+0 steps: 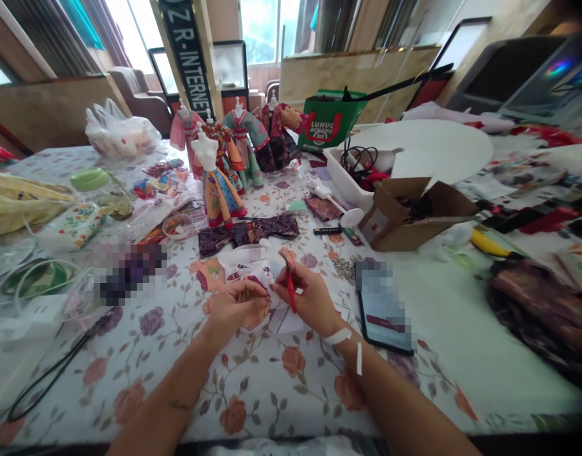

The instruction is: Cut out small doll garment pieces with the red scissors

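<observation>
Near the middle of the table, my left hand (236, 307) is closed in a pinch on a small piece of fabric (258, 316), mostly hidden by the fingers. My right hand (312, 297) grips red tweezers (291, 291) with a dark, bent tip pointing up and away. Both hands are close together. Just beyond them lie white printed fabric (238, 261) and an orange cloth piece (211, 275) with a red edge. A dark patterned cloth strip (247, 233) is stretched out farther back. Several small dress forms stand behind it, the nearest wearing an orange-and-blue skirt (219, 193).
A phone (384, 310) lies right of my right hand, beside a pile of small metal bits (342, 268). Farther right are an open cardboard box (399, 218), a white bin (352, 180) and a green bag (331, 120). A lidded jar (103, 193) and a cord (57, 364) are left.
</observation>
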### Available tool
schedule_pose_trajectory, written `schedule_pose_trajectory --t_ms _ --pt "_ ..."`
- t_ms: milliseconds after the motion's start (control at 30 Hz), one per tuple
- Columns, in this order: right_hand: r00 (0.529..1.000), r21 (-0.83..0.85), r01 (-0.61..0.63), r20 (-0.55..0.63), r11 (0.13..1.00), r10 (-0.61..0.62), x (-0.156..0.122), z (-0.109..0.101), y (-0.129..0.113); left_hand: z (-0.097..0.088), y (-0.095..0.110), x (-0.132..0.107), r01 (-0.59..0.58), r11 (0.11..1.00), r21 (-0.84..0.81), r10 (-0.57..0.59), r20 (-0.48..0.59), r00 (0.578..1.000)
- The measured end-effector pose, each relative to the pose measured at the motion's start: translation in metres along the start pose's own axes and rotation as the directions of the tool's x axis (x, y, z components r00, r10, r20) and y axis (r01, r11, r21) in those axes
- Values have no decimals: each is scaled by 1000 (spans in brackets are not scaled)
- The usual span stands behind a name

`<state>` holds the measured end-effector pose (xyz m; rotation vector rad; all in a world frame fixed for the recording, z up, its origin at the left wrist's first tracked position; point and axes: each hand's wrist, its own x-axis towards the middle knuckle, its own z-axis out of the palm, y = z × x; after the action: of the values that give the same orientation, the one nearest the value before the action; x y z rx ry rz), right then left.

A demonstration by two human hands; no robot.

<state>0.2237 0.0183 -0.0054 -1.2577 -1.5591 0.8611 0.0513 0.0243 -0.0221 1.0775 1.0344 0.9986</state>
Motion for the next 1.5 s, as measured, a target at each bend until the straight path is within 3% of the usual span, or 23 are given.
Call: schedule_pose_trajectory --t_ms 167,367,433,600,767,900,1067,1233,1500 --pt "1000 7 18 -8 1000 -18 -1 1 1 -1 0 -2 102 993 -60 -99 54 994" --pt "990 140 -80 -101 987 95 -3 1 0 -1 2 -1 57 990 -131 -56 8 998" --pt "978 243 -170 -75 955 193 -7 1 -2 -1 3 -1 -5 987 -158 -2 -45 999" --pt "925 450 -377 147 810 349 -15 8 -9 3 6 -5 -141 988 -64 133 -120 984" --pt "924 587 -345 74 732 376 -14 17 -6 13 6 -16 -131 990 51 131 -13 991" --pt "927 542 -285 -53 791 370 -9 9 -1 14 8 -17 -166 973 163 170 -12 985" --pt "967 373 -251 63 893 246 -3 -6 -3 2 6 -7 -167 983 76 169 -26 985" --pt "960 347 -260 194 901 202 -3 -5 -2 -1 -3 -4 -65 989 132 66 -7 998" --pt "961 367 -276 117 888 250 -3 -2 -4 5 -5 -7 11 1000 1 -11 126 992"
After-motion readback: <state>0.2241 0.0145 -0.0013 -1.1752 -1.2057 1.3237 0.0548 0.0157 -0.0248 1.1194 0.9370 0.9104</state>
